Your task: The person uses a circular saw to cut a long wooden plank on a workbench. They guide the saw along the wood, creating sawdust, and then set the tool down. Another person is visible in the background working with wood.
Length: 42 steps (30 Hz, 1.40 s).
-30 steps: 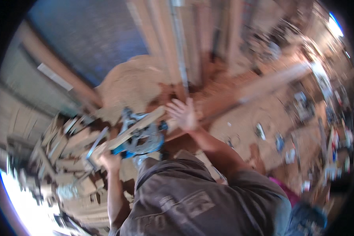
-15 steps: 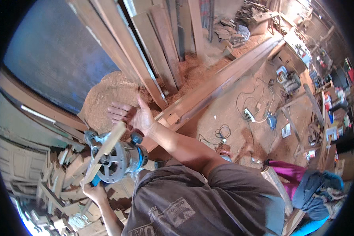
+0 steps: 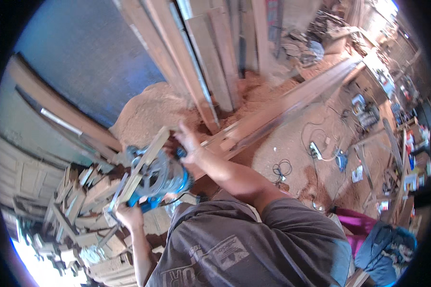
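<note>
My left hand (image 3: 129,216) grips the lower end of a pale wooden strip (image 3: 146,161), beside a narrow metal piece. The strip lies across the silver base of a blue power tool (image 3: 160,178) that looks like a router, with black knobs. My right hand (image 3: 187,146) is by the strip's upper end and the tool's black knob, fingers partly bent and smeared by motion; whether it holds either cannot be told. Just beyond it, a long reddish beam (image 3: 268,117) runs diagonally over the sawdust.
Planks (image 3: 218,62) lean beside a blue panel (image 3: 81,62). Wood offcuts (image 3: 76,215) are piled at left. Cables (image 3: 282,170), a power strip (image 3: 316,150) and tools lie on the dusty floor at right. Magenta cloth (image 3: 352,220) and dark garments (image 3: 383,251) sit at lower right.
My right hand, spread open earlier, now has more bent fingers close to the strip's upper end. My left hand stays on the strip. The view has swung and shifted.
</note>
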Motion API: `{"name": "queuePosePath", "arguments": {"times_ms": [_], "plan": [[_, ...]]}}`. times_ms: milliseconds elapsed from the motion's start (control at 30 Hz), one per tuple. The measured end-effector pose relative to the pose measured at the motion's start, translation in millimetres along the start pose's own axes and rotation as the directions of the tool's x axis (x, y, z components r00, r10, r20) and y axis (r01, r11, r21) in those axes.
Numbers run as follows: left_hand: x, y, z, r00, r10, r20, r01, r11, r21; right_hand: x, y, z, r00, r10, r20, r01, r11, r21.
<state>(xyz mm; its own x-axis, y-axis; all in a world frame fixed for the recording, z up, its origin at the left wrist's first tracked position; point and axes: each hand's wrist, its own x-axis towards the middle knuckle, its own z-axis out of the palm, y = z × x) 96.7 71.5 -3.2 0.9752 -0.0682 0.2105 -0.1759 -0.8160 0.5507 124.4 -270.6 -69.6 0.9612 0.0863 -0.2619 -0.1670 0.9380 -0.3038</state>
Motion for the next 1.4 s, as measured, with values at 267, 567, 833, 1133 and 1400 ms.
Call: {"name": "queuePosePath", "arguments": {"times_ms": [267,567,833,1133,1400], "plan": [[21,-4,43,0.960,-0.237,0.150,0.231,0.971,0.054,-9,32,-61,0.933,-0.258,-0.252,0.139,0.902,-0.409],[69,4,43,0.948,-0.224,0.224,0.214,0.974,0.071,-45,82,-63,0.897,-0.250,0.365,0.430,0.300,-0.852],[91,-1,51,0.971,-0.113,0.212,0.103,0.993,0.057,-55,78,-34,0.902,-0.363,0.234,0.306,0.156,-0.939],[88,-3,59,0.974,-0.189,0.123,0.177,0.978,0.107,-44,74,-38,0.917,-0.217,0.334,0.383,0.248,-0.890],[81,-24,58,0.971,-0.128,0.201,0.136,0.990,-0.025,-56,30,-41,0.978,-0.183,0.101,0.164,0.366,-0.916]]}}
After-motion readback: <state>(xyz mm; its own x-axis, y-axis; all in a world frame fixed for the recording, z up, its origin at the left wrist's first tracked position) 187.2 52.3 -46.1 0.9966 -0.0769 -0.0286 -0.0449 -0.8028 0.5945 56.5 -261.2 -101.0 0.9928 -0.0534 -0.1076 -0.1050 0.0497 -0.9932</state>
